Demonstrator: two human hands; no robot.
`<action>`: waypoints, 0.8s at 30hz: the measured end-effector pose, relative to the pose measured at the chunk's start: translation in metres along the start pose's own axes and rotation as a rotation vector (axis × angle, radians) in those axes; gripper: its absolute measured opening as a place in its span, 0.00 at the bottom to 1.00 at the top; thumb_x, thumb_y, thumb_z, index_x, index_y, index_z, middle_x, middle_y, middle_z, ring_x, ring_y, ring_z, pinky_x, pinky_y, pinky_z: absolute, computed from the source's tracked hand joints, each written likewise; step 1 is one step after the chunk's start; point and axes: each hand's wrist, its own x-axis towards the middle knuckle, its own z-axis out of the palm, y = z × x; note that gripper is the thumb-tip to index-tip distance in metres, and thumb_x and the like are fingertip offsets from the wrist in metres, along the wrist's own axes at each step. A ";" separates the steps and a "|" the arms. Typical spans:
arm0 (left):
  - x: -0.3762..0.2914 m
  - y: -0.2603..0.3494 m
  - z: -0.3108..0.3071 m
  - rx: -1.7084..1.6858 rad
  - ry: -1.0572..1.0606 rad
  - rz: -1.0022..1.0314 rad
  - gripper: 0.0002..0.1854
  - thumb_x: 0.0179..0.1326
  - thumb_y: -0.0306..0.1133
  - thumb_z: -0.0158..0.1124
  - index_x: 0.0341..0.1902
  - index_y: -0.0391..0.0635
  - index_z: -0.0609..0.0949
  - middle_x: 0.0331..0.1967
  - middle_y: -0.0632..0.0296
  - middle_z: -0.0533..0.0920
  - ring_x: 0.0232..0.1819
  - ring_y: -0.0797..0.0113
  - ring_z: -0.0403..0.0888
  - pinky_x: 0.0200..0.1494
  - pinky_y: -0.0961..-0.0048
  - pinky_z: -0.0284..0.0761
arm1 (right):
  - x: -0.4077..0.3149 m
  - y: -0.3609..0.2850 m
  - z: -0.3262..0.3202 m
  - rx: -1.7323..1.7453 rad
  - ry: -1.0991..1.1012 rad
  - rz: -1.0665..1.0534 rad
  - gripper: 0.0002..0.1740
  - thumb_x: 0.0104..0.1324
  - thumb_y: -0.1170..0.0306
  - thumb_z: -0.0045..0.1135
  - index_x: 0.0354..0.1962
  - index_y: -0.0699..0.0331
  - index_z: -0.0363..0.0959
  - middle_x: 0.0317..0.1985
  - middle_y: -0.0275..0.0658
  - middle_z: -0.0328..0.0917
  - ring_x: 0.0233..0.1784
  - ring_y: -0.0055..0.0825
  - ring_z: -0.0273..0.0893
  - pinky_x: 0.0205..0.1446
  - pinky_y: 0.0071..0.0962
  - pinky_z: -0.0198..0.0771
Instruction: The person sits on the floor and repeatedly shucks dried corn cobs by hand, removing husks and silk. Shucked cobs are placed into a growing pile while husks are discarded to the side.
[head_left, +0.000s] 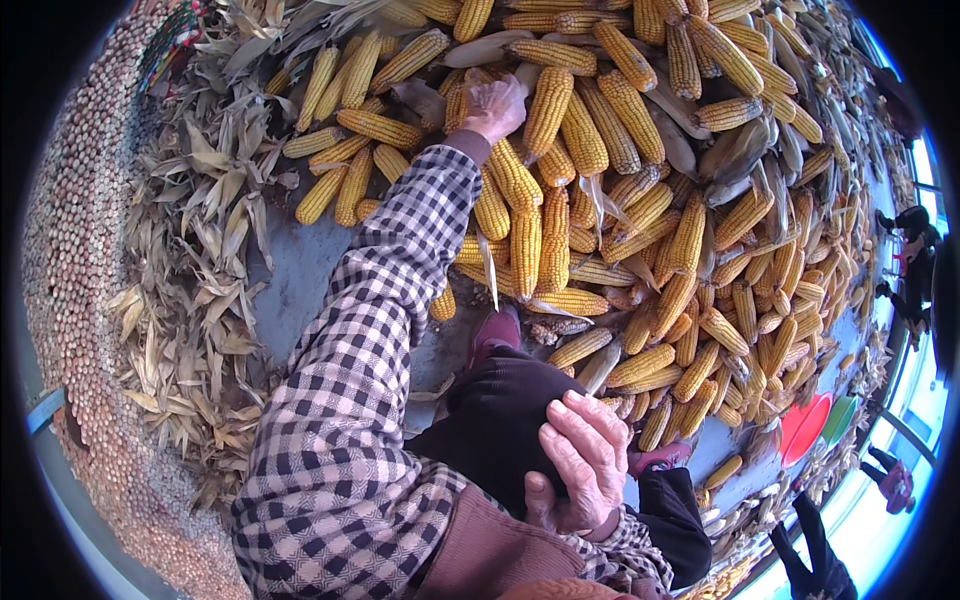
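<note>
My left hand (493, 109) reaches into a heap of yellow corn cobs (551, 105), with its fingers curled. The fingertips are turned away, so I cannot see whether they grip a cob. Stripped cobs lie on every side of this hand, and a few pale husks (480, 51) stick out among them. My right hand (585, 465) is held in front of my dark trouser leg (487, 427), fingers extended and nothing in it. Whether it touches the knee is unclear.
Dry husks (217, 300) form a long heap on the left. Beyond them rises a bank of what look like bare corncobs (82, 247). Red basin (806, 430) and green basin (840, 420) stand at the right. Other people (896, 480) appear near the right rim.
</note>
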 end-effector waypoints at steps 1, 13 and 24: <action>0.000 0.003 -0.004 -0.048 0.008 0.008 0.11 0.58 0.31 0.48 0.40 0.44 0.79 0.35 0.45 0.83 0.40 0.47 0.83 0.39 0.49 0.74 | 0.001 0.000 0.000 0.006 0.002 -0.002 0.16 0.56 0.66 0.58 0.37 0.72 0.77 0.40 0.51 0.79 0.47 0.47 0.77 0.52 0.44 0.71; -0.023 0.015 -0.017 0.048 0.251 0.149 0.16 0.64 0.43 0.50 0.32 0.46 0.81 0.25 0.51 0.83 0.29 0.54 0.83 0.32 0.58 0.75 | -0.011 -0.005 -0.003 0.060 0.055 -0.043 0.18 0.54 0.68 0.58 0.38 0.74 0.77 0.42 0.53 0.78 0.49 0.49 0.76 0.54 0.44 0.70; -0.157 0.097 -0.154 -0.572 -0.043 0.436 0.25 0.65 0.49 0.53 0.26 0.38 0.80 0.19 0.57 0.77 0.23 0.65 0.75 0.28 0.67 0.68 | -0.042 -0.007 0.002 0.158 0.311 -0.182 0.14 0.57 0.71 0.57 0.38 0.74 0.75 0.41 0.52 0.77 0.46 0.49 0.76 0.50 0.40 0.70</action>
